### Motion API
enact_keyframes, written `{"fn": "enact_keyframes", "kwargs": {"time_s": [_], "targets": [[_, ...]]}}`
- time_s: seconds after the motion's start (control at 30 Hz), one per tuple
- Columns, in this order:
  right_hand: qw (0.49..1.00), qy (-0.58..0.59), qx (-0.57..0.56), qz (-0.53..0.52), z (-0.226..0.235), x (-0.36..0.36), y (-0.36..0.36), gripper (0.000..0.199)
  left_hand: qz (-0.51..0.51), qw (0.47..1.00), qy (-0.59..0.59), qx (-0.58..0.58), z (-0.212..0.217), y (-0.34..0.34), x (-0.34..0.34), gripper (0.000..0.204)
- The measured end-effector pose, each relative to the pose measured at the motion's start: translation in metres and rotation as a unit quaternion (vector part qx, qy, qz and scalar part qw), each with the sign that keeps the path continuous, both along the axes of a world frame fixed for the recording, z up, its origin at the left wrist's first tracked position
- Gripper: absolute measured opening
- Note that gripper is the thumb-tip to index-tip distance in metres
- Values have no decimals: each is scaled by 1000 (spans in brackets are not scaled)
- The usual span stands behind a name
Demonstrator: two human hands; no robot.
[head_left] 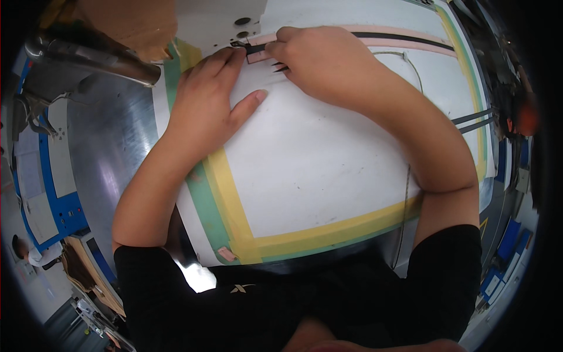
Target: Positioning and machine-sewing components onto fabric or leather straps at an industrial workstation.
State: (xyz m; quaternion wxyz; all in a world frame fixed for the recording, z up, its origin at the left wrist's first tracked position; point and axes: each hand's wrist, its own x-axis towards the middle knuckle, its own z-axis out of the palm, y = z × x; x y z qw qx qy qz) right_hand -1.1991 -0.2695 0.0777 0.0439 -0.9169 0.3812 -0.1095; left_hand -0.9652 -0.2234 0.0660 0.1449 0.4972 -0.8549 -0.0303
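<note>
A long black strip [404, 39] lies along a pale pink band [381, 44] at the far side of the white-covered table. My left hand [205, 100] rests flat, thumb spread, its fingertips touching the strip's left end beside a small dark end piece. My right hand [322, 61] is closed just to the right, fingertips bent down onto the pink band and strip. Out from under its curled fingers stick two thin dark points of a tool [282, 68], which looks like tweezers; the rest is hidden in the hand.
Yellow tape [328, 226] and green tape [205, 199] edge the white sheet [305, 158]. A metal cylinder [105, 61] stands at the far left. A thin cord [407, 193] hangs by my right arm, near two dark rods [475, 120]. Another person [38, 252] is in the left background.
</note>
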Motion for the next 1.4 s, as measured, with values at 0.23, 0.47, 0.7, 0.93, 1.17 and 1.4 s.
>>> {"fn": "enact_keyframes", "kwargs": {"time_s": [0.23, 0.47, 0.7, 0.93, 1.17, 1.4], "targets": [[1000, 3, -7, -8, -2, -1, 0, 16, 2, 1000, -7, 6, 1, 1, -1, 66], [1000, 1, -15, -7, -3, 1, 1, 16, 15, 1000, -27, 1, 2, 3, -5, 66], [1000, 6, -26, 2, -5, -1, 1, 16, 2, 1000, -15, -6, -1, 2, -3, 65], [1000, -5, -29, 3, -4, 1, 2, 19, 4, 1000, -19, -9, 0, 2, -3, 66], [1000, -14, -18, 6, -2, 2, 4, 25, 14, 999, -35, -3, 3, 4, -4, 67], [1000, -15, -16, 8, -1, 1, 6, 28, 15, 999, -43, -5, 3, 4, -8, 68]]}}
